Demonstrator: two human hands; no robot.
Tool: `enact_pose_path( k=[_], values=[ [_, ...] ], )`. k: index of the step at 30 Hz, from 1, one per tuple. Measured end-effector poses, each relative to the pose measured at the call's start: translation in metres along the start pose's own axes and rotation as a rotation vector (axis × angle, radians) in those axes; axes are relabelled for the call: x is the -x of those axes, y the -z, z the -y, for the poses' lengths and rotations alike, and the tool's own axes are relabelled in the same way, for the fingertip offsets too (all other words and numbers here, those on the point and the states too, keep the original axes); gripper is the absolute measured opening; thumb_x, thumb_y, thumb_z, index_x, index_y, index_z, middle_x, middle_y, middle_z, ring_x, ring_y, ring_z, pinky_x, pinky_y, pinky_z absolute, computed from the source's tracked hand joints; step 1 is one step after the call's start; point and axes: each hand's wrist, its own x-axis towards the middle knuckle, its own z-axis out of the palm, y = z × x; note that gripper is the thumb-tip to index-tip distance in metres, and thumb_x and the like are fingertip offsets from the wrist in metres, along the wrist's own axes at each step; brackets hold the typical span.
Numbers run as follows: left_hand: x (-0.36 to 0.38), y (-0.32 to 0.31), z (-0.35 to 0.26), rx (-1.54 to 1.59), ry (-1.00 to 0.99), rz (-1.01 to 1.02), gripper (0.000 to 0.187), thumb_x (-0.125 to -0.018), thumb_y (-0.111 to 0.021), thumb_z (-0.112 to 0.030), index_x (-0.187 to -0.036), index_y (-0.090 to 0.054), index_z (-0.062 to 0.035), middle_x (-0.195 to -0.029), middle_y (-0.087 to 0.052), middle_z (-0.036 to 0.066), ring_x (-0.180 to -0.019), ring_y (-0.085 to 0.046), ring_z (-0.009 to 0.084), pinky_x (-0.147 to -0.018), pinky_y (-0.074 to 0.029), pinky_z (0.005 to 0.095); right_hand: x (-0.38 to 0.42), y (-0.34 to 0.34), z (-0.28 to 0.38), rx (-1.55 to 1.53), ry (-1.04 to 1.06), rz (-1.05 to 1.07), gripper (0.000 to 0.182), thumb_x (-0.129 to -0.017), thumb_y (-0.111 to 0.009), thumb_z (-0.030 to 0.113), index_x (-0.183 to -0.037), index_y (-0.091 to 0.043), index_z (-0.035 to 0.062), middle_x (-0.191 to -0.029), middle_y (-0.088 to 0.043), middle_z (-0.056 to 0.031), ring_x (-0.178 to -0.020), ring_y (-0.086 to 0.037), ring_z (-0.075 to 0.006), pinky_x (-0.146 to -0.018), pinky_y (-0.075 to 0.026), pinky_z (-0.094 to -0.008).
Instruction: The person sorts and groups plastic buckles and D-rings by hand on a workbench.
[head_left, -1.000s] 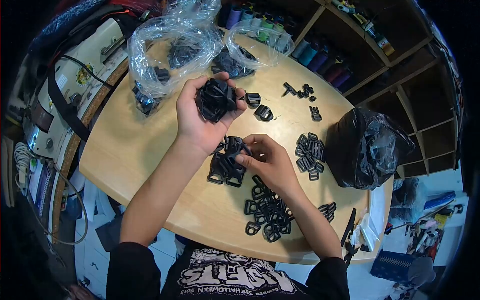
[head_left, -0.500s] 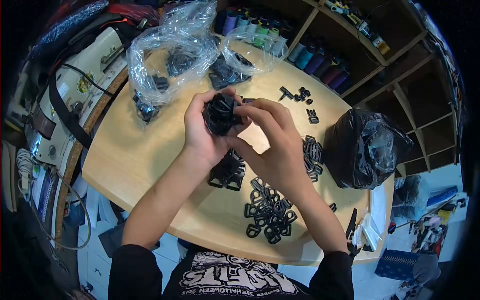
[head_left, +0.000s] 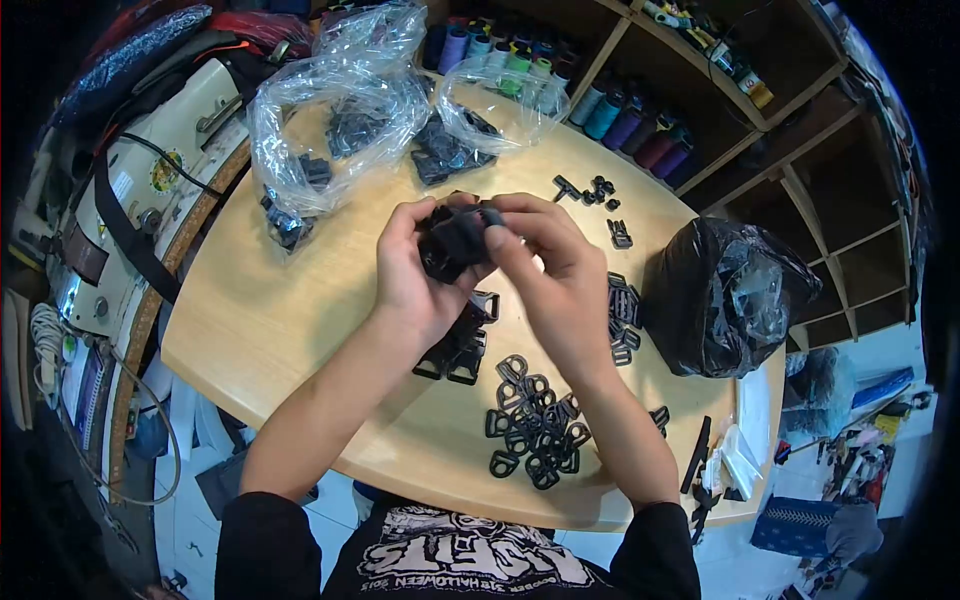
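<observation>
Above the middle of the table, my left hand [head_left: 402, 268] is wrapped round a bunch of black plastic buckle parts [head_left: 447, 250]. My right hand [head_left: 555, 275] pinches a black plastic buckle part [head_left: 480, 222] against the right side of that bunch. Fingers and overlap hide the exact shapes. Below my left wrist lie larger black buckles [head_left: 462, 360], partly covered by the arm. A pile of black plastic loops [head_left: 535, 430] rests between my forearms. Ladder-like black sliders [head_left: 624, 310] lie just right of my right hand.
Clear plastic bags [head_left: 340, 150] with black parts sit at the back left. A black plastic bag [head_left: 715, 300] stands at the right. Small black pieces [head_left: 600, 190] and a lone buckle part [head_left: 620, 234] lie behind. A sewing machine [head_left: 150, 190] is left; thread spools [head_left: 630, 125] fill shelves.
My right thumb and fingers have shifted over the upper right of the bunch, which has turned in my hands. Both hands stay close together above the table.
</observation>
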Motion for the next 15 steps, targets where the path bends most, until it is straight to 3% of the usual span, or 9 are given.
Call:
enact_pose_path(
  k=[3,5,10,15],
  values=[
    [-0.007,0.009,-0.001,0.053,0.028,0.034,0.031,-0.09,-0.043,-0.028,-0.102,-0.055,-0.0017,-0.092,-0.062,0.013,-0.085,-0.061,0.0229,-0.076,-0.052,0.0392,0.001,0.026,-0.001,-0.161,-0.258,-0.01,0.022,-0.089,-0.064,0.016,-0.1,-0.066,-0.0031,-0.085,-0.067,-0.0058,-0.071,-0.059,-0.0073,-0.062,-0.044,-0.0213],
    [-0.012,0.015,-0.002,0.137,0.013,0.132,0.028,-0.09,-0.045,-0.023,-0.102,-0.052,0.0005,-0.09,-0.06,0.014,-0.084,-0.059,0.0257,-0.069,-0.051,0.0375,0.001,0.043,-0.01,-0.212,-0.274,-0.035,0.022,-0.089,-0.063,0.014,-0.103,-0.065,-0.0036,-0.08,-0.066,-0.0055,-0.069,-0.061,-0.0085,-0.06,-0.046,-0.022],
    [-0.015,0.016,-0.011,0.201,0.019,0.135,0.025,-0.09,-0.046,-0.022,-0.101,-0.051,-0.0003,-0.09,-0.056,0.014,-0.084,-0.055,0.0268,-0.067,-0.05,0.0365,0.007,0.091,-0.027,-0.012,-0.369,-0.129,0.025,-0.089,-0.062,0.012,-0.109,-0.062,-0.0032,-0.08,-0.066,-0.0055,-0.07,-0.062,-0.0078,-0.061,-0.046,-0.02],
    [-0.016,0.016,-0.015,0.197,-0.015,0.123,0.024,-0.089,-0.047,-0.021,-0.101,-0.051,-0.0001,-0.089,-0.054,0.013,-0.083,-0.055,0.026,-0.067,-0.049,0.0359,0.032,0.111,-0.046,0.058,-0.461,0.102,0.023,-0.088,-0.062,0.01,-0.106,-0.062,-0.004,-0.076,-0.067,-0.0054,-0.068,-0.061,-0.0081,-0.062,-0.047,-0.0215]
  ],
)
